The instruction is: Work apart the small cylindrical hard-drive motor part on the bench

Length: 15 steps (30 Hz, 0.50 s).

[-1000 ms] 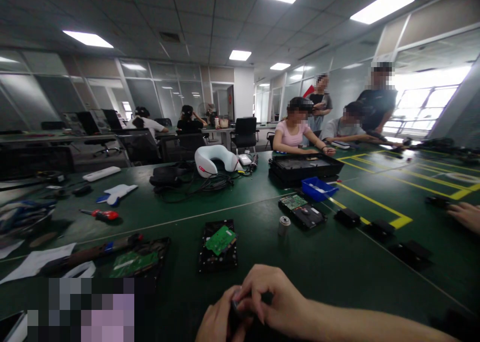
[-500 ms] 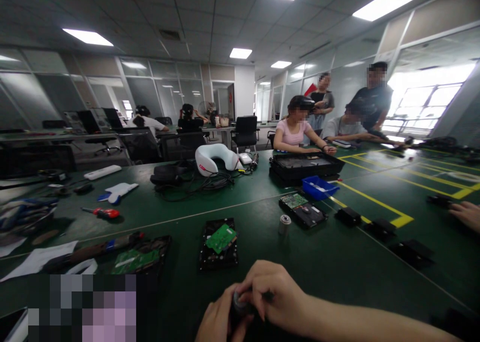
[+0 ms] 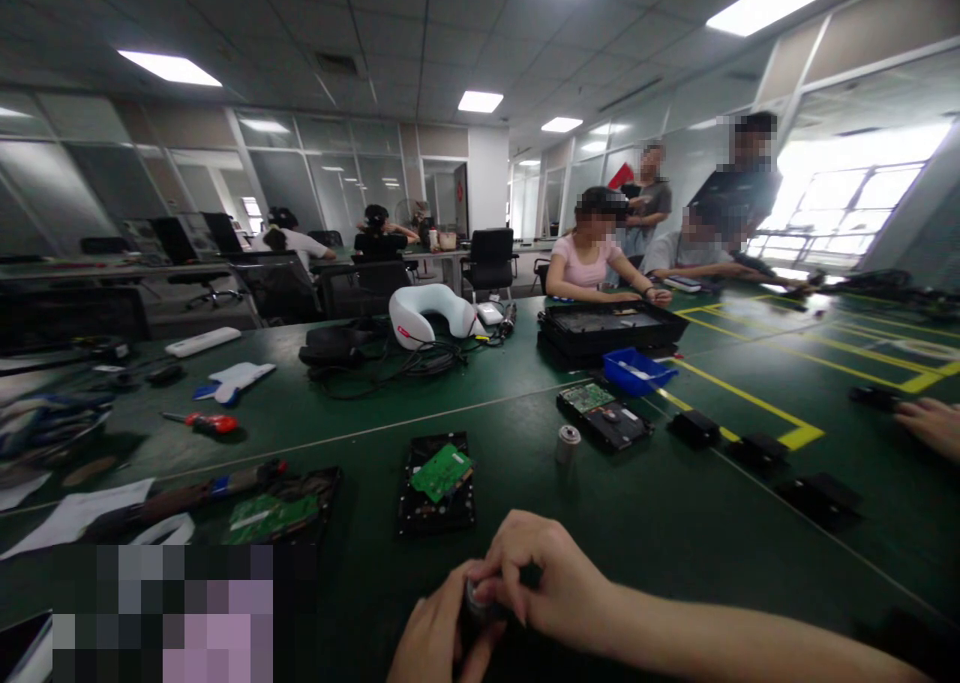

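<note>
Near the bottom edge, my left hand (image 3: 436, 631) is wrapped around a small dark, metal-topped cylinder (image 3: 474, 595). My right hand (image 3: 546, 573) pinches at the top of the same cylinder, its thumb and fingers bent close together. Much of the cylinder is hidden by fingers. Beyond my hands, a silver metal can (image 3: 568, 445) stands upright on the green table (image 3: 517, 483). A hard drive (image 3: 420, 518) lies to the left of it, with a loose green circuit board (image 3: 442, 472) on top.
Another hard drive (image 3: 604, 415) and a blue bin (image 3: 637, 373) sit farther back. Several black blocks (image 3: 694, 426) line the right side. A red screwdriver (image 3: 214, 423) and a dark powered driver (image 3: 202, 496) lie left. A co-worker's hand (image 3: 931, 425) reaches in at the right edge.
My right hand has shifted very slightly over the cylinder, its fingers still at the top. The left hand keeps its hold, and the table items stay put.
</note>
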{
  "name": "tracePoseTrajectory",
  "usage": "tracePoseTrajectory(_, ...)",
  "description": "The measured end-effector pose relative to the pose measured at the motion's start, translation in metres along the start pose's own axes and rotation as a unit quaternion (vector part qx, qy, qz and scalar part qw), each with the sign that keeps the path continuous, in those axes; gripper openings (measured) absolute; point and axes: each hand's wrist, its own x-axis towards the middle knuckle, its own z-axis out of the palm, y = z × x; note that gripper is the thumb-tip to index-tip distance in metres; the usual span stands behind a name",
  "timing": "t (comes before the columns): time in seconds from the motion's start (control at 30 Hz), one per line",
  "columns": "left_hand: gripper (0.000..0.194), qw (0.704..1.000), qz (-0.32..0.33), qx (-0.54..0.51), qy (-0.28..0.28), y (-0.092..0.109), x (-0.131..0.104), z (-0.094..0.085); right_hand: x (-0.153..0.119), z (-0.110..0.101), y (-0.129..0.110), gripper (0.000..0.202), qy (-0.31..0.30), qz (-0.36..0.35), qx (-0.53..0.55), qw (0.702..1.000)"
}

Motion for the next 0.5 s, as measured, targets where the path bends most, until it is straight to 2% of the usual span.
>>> tracePoseTrajectory(0.17,0.038,1.000,0.009,-0.007,0.010,-0.001,0.000,0.002,0.000,0.001,0.001,0.039,0.008,0.011,0.006,1.000)
tracePoseTrajectory(0.5,0.040,0.999,0.008,-0.002,0.035,-0.005,-0.001,0.007,0.006,-0.007,-0.013,0.045,0.027,-0.040,0.021,0.999)
